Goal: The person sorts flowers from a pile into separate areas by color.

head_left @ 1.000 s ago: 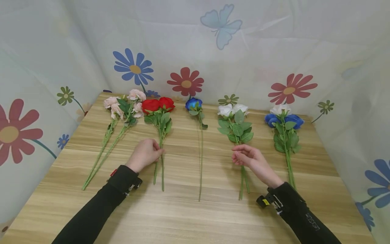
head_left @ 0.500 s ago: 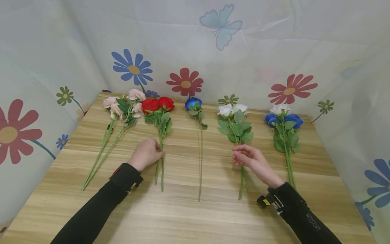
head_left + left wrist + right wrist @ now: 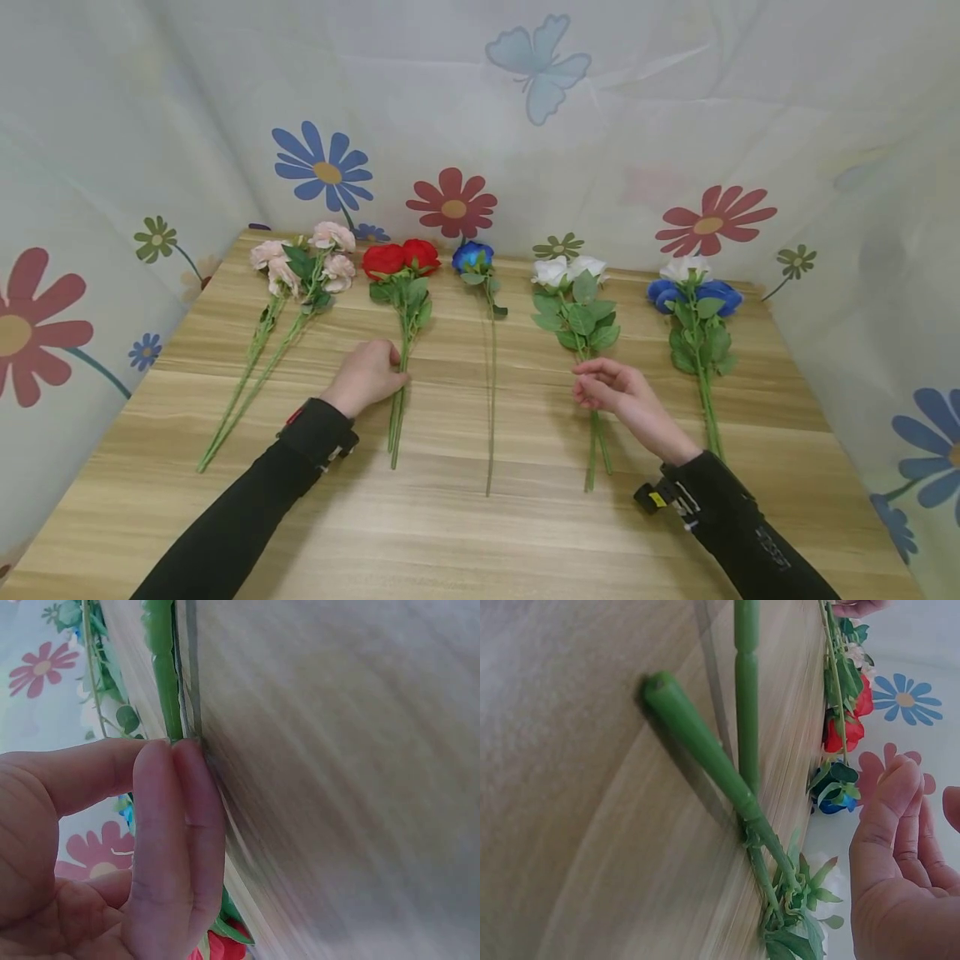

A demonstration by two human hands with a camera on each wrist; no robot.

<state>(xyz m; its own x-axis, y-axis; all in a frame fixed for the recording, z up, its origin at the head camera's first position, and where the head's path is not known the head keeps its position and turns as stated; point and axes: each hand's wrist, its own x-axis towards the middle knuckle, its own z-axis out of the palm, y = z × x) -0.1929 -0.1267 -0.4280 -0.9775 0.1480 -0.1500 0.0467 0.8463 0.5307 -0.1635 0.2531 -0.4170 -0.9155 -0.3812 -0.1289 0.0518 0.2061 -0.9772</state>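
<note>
My left hand [image 3: 366,379] pinches the stems of the red artificial roses [image 3: 384,261], which lie on the table with their blooms away from me. In the left wrist view, thumb and fingertips close on a green stem [image 3: 161,682] right by the tabletop. My right hand [image 3: 618,393], fingers loosely bent, hovers over the stems of the white roses [image 3: 551,272]. Seen from the right wrist, this hand [image 3: 892,900] holds nothing and is apart from the crossing white-rose stems [image 3: 746,712]. Between the hands lies a single blue rose [image 3: 472,257] on a long thin stem.
Pale pink flowers [image 3: 330,236] on two long stems lie at the left of the wooden table [image 3: 435,542]. A bunch of blue and white roses [image 3: 716,297] lies at the right. A flower-printed cloth [image 3: 637,125] hangs behind and along both sides.
My left hand has shifted slightly right, and the red roses have slid right with it, their stems drawn closer together. The right hand stays over the white-rose stems.
</note>
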